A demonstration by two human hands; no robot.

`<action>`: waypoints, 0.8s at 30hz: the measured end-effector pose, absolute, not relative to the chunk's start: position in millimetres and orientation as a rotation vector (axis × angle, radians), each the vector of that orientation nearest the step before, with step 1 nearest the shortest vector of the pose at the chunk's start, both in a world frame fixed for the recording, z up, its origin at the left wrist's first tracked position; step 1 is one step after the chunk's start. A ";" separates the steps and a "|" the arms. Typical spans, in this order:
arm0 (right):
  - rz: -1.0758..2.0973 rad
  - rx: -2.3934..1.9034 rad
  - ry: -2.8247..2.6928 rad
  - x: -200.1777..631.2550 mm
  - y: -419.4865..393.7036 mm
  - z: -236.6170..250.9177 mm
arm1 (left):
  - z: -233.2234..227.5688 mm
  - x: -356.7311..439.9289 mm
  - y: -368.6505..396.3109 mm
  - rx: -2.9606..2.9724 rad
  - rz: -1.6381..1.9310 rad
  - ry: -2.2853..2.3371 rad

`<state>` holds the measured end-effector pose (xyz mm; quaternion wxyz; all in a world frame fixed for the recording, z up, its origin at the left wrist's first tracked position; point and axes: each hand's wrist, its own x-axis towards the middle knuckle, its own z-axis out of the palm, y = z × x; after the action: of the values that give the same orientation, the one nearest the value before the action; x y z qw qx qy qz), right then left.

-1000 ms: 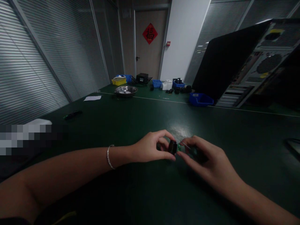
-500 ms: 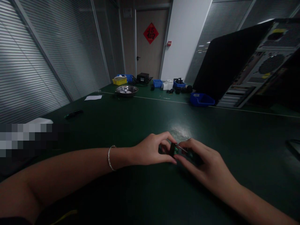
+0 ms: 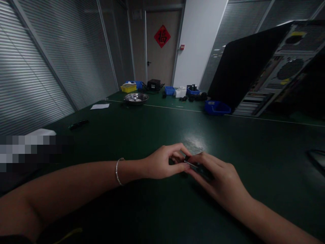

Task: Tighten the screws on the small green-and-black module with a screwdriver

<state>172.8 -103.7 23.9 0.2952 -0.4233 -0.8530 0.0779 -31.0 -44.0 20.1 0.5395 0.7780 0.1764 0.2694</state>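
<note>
Over the dark green tabletop point(image 3: 149, 135), my left hand point(image 3: 161, 164) pinches a small dark part point(image 3: 187, 158) between thumb and fingertips; the fingers cover most of it. My right hand point(image 3: 223, 174) closes around a tool with a thin metal shaft point(image 3: 191, 164) and a dark handle largely hidden in the fingers. The shaft's tip reaches the left thumb, beside the dark part. Whether it touches the part, I cannot tell. The fingertips of both hands meet here.
A metal bowl point(image 3: 136, 98) with pale bits stands farther back. A blue bin point(image 3: 217, 107) sits by a large black computer case point(image 3: 243, 64) at right. Paper point(image 3: 100, 106) and small dark pieces point(image 3: 78, 124) lie at left, a black cable point(image 3: 316, 157) at far right.
The right hand has shifted slightly left, closer to the left hand. My left thumb has moved up, and the green circuit board on the small part is now hidden.
</note>
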 end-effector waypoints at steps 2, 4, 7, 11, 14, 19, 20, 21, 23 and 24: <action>0.172 -1.117 -2.274 172.7 -104.0 23.4 | 19.9 -30.6 -43.8 1.830 0.652 0.424; 0.150 -1.105 -2.275 173.1 -104.1 22.8 | 19.8 -30.6 -43.5 1.819 0.670 0.426; 0.138 -1.078 -2.264 174.0 -104.1 22.6 | 20.5 -30.8 -43.1 1.801 0.697 0.422; 0.154 -1.054 -2.194 174.6 -104.8 26.2 | 22.2 -31.3 -42.9 1.712 0.715 0.402; 0.158 -1.043 -2.144 174.8 -105.5 30.7 | 22.2 -31.6 -42.4 1.664 0.722 0.397; 0.170 -1.079 -2.131 176.2 -104.3 33.4 | 18.5 -30.4 -37.5 1.563 0.702 0.404; 0.190 -1.105 -2.133 176.6 -103.4 33.0 | 17.6 -29.9 -36.0 1.538 0.696 0.409; 0.212 -1.137 -2.133 177.1 -102.3 32.4 | 16.6 -29.3 -34.5 1.517 0.694 0.419; 0.258 -1.208 -2.122 178.1 -99.7 30.9 | 14.8 -28.2 -32.0 1.488 0.711 0.455; 0.281 -1.240 -2.112 178.6 -98.3 30.1 | 14.0 -27.9 -31.1 1.483 0.721 0.471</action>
<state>178.6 -98.3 30.1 0.3317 -0.4744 -0.8083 0.1076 -27.9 -31.1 14.0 0.6544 0.6540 0.2076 0.3179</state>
